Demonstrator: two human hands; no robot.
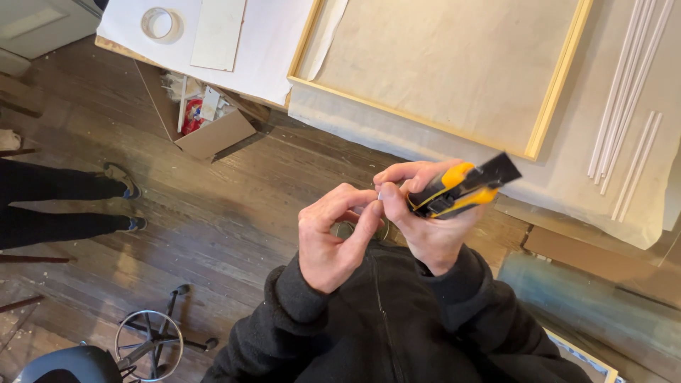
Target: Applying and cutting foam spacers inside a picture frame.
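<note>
Yellow-and-black utility knife (460, 189) clasped in the right hand (425, 223); left hand (333, 237) pinches near its end, where fingertips risk a cut.

jacket (383, 319): black fleece, centre zip, lower middle of frame
sleeves (301, 291): black, cuffs bunched at both wrists

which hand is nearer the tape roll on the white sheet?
Left. The left hand sits lower centre, on the tape roll's side. The right hand, holding the yellow knife, is further right of it.
</note>
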